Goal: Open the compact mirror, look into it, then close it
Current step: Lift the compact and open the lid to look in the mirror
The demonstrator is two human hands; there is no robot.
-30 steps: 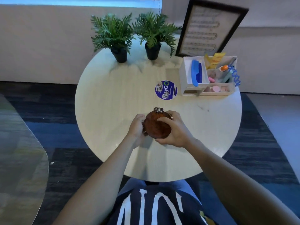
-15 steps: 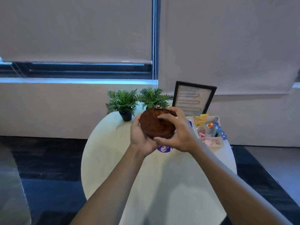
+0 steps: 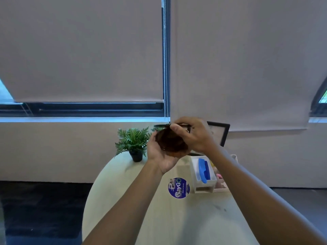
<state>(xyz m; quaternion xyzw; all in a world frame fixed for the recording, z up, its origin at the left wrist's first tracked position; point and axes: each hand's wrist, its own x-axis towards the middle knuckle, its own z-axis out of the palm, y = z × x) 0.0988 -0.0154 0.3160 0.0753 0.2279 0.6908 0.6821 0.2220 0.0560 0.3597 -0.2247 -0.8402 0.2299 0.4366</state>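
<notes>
Brown and round, the compact mirror sits raised above the surface, cradled from below in the left hand. The right hand pinches its top edge, where a thin dark rim seems to part from the body. Opening looks just begun. Next the lid needs swinging up on its hinge while the left holds steady. Beyond stand a potted fern and an organiser tray.

Your left hand and right hand are both bare, with no gloves, rings, watch or bracelet showing. Your forearms are uncovered too: no sleeve reaches them anywhere up to the bottom edge of the view.
</notes>
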